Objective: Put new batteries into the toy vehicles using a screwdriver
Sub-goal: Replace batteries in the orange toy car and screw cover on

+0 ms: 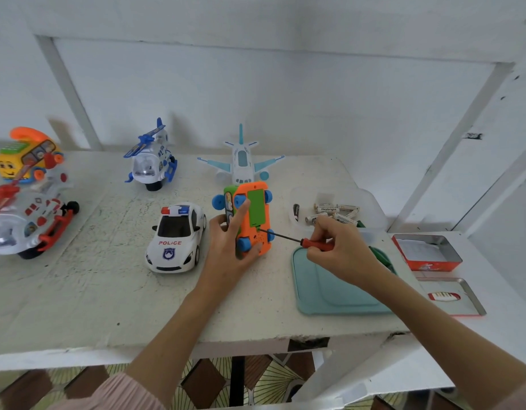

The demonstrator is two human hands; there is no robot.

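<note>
My left hand (229, 247) holds an orange toy vehicle (256, 220) with blue wheels, tipped so its underside faces me. A green battery cover (256, 207) lies shut on that underside. My right hand (341, 247) grips a red-handled screwdriver (312, 242); its thin black shaft reaches left and its tip touches the orange base just below the green cover. Loose batteries (333, 213) lie in a clear plastic container (371, 202) behind my right hand.
A white police car (176, 236) stands left of my left hand. A blue helicopter (150, 159), a white airplane (241, 161), a yellow toy bus (26, 156) and a red helicopter (28, 220) stand further off. A teal tray (330, 288) and a red tin (427, 253) lie at right.
</note>
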